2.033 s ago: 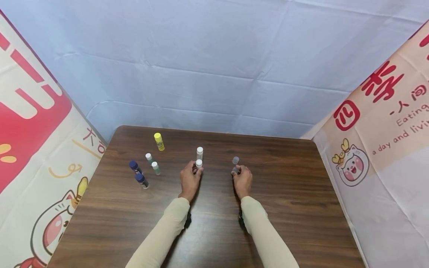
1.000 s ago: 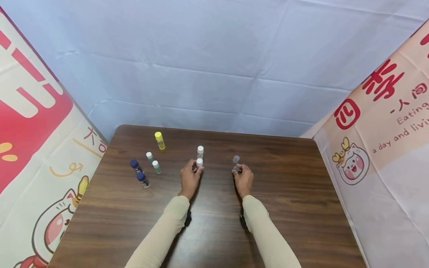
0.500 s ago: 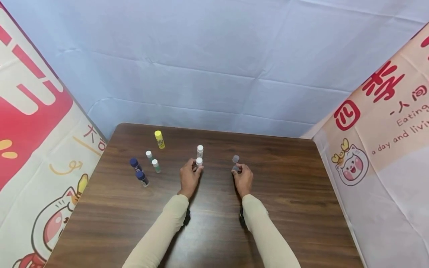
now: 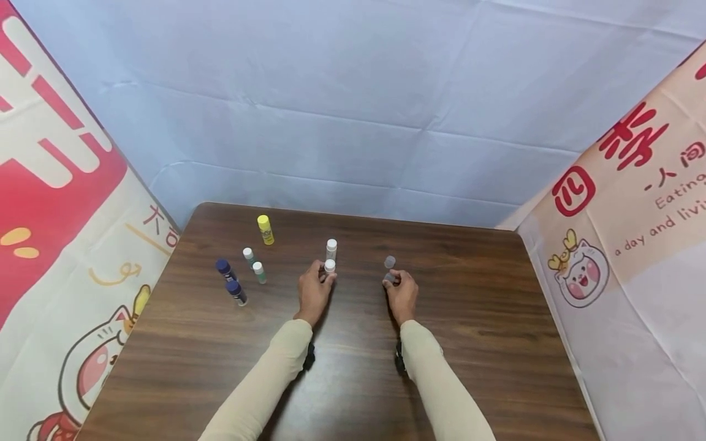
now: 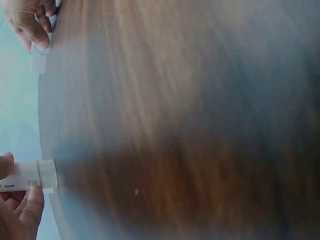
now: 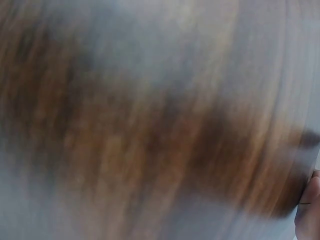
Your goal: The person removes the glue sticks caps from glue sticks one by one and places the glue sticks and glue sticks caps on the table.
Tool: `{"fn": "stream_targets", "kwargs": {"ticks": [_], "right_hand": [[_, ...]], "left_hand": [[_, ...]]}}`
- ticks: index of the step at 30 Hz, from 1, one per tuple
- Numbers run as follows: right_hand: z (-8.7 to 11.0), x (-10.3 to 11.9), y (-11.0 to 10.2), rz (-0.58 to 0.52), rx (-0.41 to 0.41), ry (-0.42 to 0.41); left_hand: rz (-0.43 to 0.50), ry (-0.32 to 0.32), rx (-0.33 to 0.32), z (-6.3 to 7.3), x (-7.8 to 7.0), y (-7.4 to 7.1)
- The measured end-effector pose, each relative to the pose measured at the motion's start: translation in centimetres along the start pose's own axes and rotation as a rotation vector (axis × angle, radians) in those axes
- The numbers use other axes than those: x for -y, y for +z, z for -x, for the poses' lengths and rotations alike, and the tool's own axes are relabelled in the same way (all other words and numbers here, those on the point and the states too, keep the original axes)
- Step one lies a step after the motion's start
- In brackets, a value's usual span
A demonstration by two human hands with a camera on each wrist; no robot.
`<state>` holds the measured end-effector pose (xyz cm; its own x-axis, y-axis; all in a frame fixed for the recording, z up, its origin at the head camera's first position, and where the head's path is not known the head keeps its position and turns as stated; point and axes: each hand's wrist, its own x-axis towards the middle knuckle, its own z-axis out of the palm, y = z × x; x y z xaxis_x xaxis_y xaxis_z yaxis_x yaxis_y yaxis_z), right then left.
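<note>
My left hand pinches an upright white glue stick between thumb and fingers. Just behind it stands a second white glue stick. In the left wrist view the held glue stick shows small print on its side, and its end sits close to the tabletop. Over on the right, my right hand pinches a small translucent cylinder, partly hidden by the fingers. Another translucent cylinder stands right behind that one. The right wrist view is blurred and catches only a fingertip at its edge.
On the left of the brown wooden table stand a yellow glue stick, two small white-capped green ones, the nearer green glue stick in front, and two blue-capped ones, with the nearer blue-capped glue stick in front. Cloth sheets surround the table.
</note>
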<state>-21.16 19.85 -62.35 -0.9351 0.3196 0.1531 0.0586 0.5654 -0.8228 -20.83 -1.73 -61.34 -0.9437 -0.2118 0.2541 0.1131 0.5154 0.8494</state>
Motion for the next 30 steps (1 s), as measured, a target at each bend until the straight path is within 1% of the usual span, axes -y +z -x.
{"fn": "stream_targets", "kwargs": {"ticks": [3, 6, 9, 12, 19, 26, 30], "right_hand": [[-0.18, -0.09, -0.06, -0.004, -0.013, 0.003], [-0.32, -0.09, -0.13, -0.010, -0.014, -0.007], [-0.37, -0.08, -0.15, -0.017, -0.012, -0.014], [-0.34, -0.08, -0.08, -0.023, -0.016, -0.009], [-0.13, -0.24, 0.26, -0.023, -0.022, -0.012], [0.46, -0.55, 0.20, -0.039, -0.017, 0.006], [0.29, -0.65, 0.27, -0.033, -0.013, 0.004]], "left_hand": [[-0.014, 0.014, 0.010, -0.19, -0.20, 0.07], [-0.014, 0.014, 0.009, -0.32, -0.36, 0.11], [0.002, 0.007, 0.009, -0.39, -0.40, 0.13], [0.011, 0.013, 0.007, -0.41, -0.35, 0.10], [0.012, 0.036, -0.006, -0.22, -0.17, -0.16], [-0.005, 0.033, 0.006, 0.34, -0.07, -0.32], [-0.003, 0.034, 0.002, 0.23, -0.06, -0.27]]}}
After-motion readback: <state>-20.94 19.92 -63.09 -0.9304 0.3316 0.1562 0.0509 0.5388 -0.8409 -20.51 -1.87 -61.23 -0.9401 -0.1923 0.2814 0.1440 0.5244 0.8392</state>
